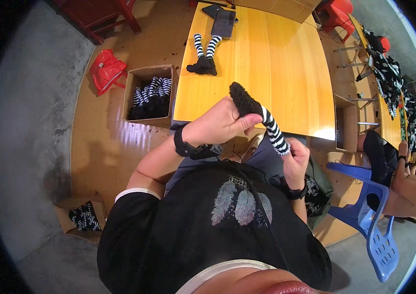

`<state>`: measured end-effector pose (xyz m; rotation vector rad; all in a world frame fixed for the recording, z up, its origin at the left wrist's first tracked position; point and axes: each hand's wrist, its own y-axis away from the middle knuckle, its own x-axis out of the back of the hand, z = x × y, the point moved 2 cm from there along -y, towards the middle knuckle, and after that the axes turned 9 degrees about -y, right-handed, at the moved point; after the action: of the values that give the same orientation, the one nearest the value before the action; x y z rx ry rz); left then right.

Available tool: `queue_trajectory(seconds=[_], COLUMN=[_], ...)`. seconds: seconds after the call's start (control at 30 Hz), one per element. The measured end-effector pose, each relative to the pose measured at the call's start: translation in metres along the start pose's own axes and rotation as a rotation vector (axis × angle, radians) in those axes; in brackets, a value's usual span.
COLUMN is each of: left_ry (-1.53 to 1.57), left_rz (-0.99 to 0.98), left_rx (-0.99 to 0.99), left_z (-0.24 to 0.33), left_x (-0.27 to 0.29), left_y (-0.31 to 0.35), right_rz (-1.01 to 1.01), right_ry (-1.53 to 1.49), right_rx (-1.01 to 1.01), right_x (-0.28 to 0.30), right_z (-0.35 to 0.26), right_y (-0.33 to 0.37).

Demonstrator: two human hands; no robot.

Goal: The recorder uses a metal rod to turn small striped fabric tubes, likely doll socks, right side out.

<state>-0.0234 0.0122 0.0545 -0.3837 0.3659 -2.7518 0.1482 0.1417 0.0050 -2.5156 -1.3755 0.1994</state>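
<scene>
A fuzzy striped sock [275,134] with a black foot end and black-and-white bands is stretched between my hands, in front of the wooden table's [286,63] near edge. My left hand [220,120] is closed round the black end, its thumb lying across it. At the white-edged opening, my right hand [295,161] grips the sock; some of its fingers are hidden, and I cannot tell whether they go inside. A pair of matching striped socks [204,62] lies at the table's left, their black ends toward me.
Dark phones [223,23] lie at the table's far left. An open cardboard box [148,95] of striped socks stands left, near a red bag [106,71]. Another box [347,122] stands right. A blue chair [372,215] and a person [409,191] are at right.
</scene>
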Motion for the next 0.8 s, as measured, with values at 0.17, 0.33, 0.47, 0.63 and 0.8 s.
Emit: queue_trajectory(seconds=[0.17, 0.33, 0.47, 0.63, 0.8], left_ry=[-0.025, -0.055, 0.091, 0.012, -0.14], left_rz=[-0.075, -0.039, 0.089, 0.023, -0.02], left_rx=[-0.011, 0.093, 0.332, 0.197, 0.311], left_z=[-0.012, -0.023, -0.032, -0.033, -0.047], left_x=[-0.016, -0.012, 0.013, -0.022, -0.011], left_y=[-0.001, 0.002, 0.007, 0.001, 0.002], right_rz=[-0.035, -0.081, 0.018, 0.071, 0.02], right_ry=[-0.623, -0.495, -0.025, -0.116, -0.239], right_rx=[-0.429, -0.406, -0.148, -0.17, -0.324], right_x=[-0.02, -0.012, -0.004, -0.022, -0.014], right_z=[0.009, 0.015, 0.014, 0.019, 0.035], right_y=[0.0, -0.003, 0.004, 0.003, 0.005])
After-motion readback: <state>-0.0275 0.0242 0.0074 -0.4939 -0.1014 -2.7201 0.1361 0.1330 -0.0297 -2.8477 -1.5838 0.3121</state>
